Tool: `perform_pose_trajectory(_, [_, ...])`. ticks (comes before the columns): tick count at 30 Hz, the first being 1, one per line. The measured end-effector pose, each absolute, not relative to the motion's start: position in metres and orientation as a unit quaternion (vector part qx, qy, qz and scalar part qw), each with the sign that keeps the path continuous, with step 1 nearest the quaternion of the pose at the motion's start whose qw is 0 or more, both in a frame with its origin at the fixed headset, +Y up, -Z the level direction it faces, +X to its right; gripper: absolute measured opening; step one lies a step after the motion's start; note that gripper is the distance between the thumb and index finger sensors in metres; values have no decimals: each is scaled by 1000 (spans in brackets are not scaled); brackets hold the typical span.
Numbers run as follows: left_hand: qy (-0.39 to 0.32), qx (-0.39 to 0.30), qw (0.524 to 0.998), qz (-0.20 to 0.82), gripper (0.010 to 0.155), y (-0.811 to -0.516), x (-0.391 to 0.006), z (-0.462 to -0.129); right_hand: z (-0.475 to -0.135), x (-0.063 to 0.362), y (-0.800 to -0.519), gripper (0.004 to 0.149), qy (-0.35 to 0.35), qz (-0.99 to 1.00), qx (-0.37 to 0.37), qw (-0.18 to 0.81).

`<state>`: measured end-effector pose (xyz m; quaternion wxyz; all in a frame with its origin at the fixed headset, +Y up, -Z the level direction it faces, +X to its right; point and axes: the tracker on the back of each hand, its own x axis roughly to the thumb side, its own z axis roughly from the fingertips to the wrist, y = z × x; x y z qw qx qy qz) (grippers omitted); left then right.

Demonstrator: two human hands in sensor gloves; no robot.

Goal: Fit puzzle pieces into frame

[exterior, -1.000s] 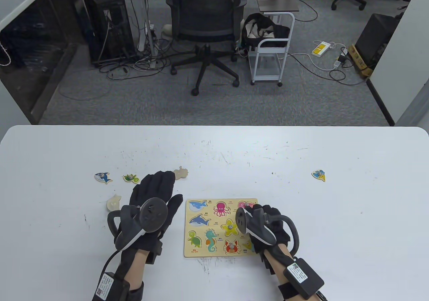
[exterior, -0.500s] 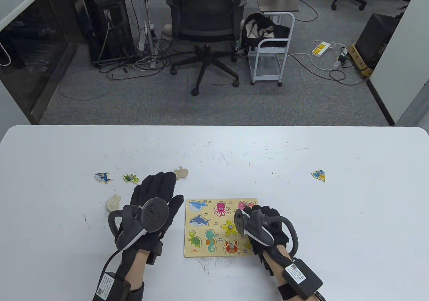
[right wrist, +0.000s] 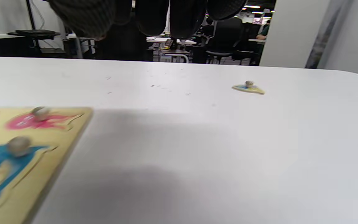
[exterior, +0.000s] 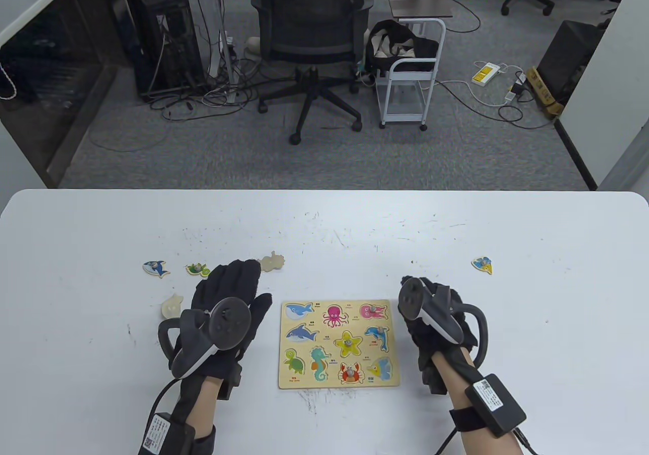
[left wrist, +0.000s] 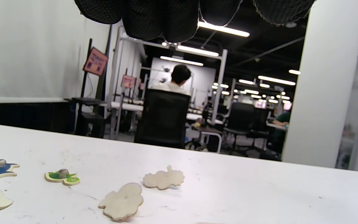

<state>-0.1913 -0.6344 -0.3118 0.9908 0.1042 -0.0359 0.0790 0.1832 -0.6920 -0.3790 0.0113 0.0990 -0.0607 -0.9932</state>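
Both hands empty beside the yellow wooden puzzle frame (exterior: 338, 343).
Left hand (exterior: 228, 305) spread flat, right hand (exterior: 436, 323) relaxed; plain face-down pieces (left wrist: 164, 179) risk wrong-side fitting.

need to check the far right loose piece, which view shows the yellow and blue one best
The right wrist view: the yellow and blue piece lies unobstructed on the table, its knob visible. The table view shows it small but face-up. The left wrist view shows at most a sliver at its right edge.
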Motion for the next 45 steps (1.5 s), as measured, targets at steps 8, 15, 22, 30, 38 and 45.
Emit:
perform_pose_trajectory(8, [-21, 111, 991, 75, 70, -630, -198, -310, -418, 245, -671, 63, -58, -978, 198, -1])
perform_pose_trajectory(15, [-6, 112, 992, 65, 70, -630, -203, -311, -450, 274, -673, 61, -41, -966, 255, 14])
perform_pose_trajectory(22, [11, 112, 992, 57, 70, -631, -208, -312, -481, 293, -694, 55, -74, -949, 304, 31])
perform_pose_trajectory(30, [19, 113, 992, 59, 70, -631, -211, -312, -498, 301, -741, 50, -109, -937, 330, 44])
perform_pose_trajectory(38, [16, 106, 993, 55, 70, -633, -209, -314, -502, 306, -762, 47, -114, -931, 345, 37])
perform_pose_trajectory(45, [20, 100, 993, 52, 70, -633, -209, -314, -504, 310, -765, 43, -106, -923, 371, -8])
